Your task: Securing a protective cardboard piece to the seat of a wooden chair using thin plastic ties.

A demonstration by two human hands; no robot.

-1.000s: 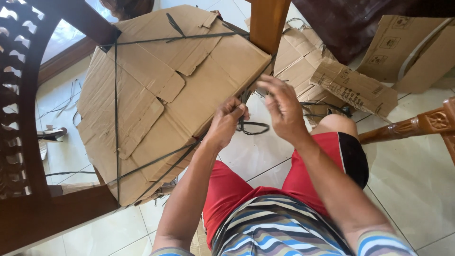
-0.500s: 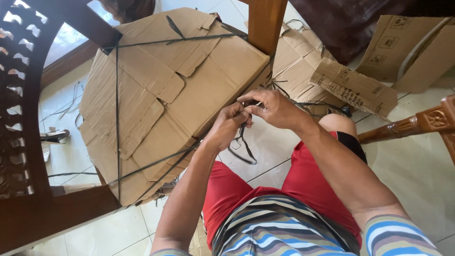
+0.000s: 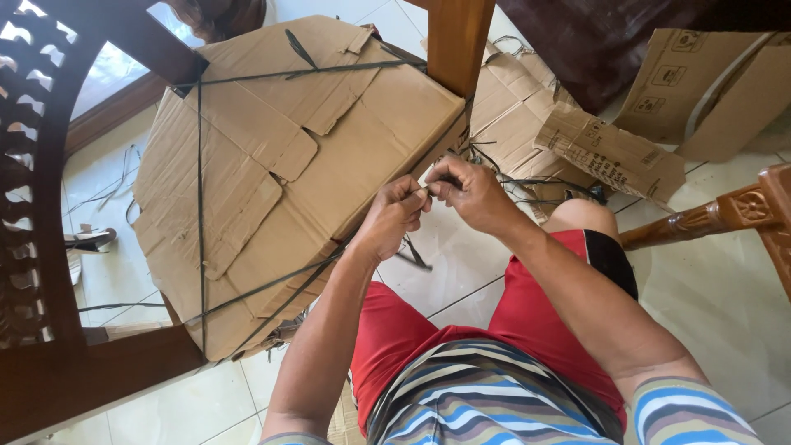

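Note:
A thick bundle of flattened brown cardboard [image 3: 272, 181] lies in front of me, crossed by dark plastic straps [image 3: 198, 206]. My left hand [image 3: 394, 221] and my right hand [image 3: 471, 191] meet at the bundle's right edge. Both pinch the ends of a dark strap [image 3: 428, 188] between fingertips, the hands touching each other. A loose strap tail [image 3: 414, 254] hangs below them over the floor tiles. My red shorts and striped shirt fill the lower part of the view.
A dark carved wooden chair [image 3: 49, 206] frames the left side and a wooden post [image 3: 455, 41] rises behind the bundle. More cardboard pieces [image 3: 606, 152] and an open box [image 3: 725, 91] lie at right. A carved wooden leg [image 3: 725, 210] crosses the right. Loose straps litter the tiles.
My right hand has come down from its raised position to meet the left hand. Both now hold the strap ends close together at the bundle's edge.

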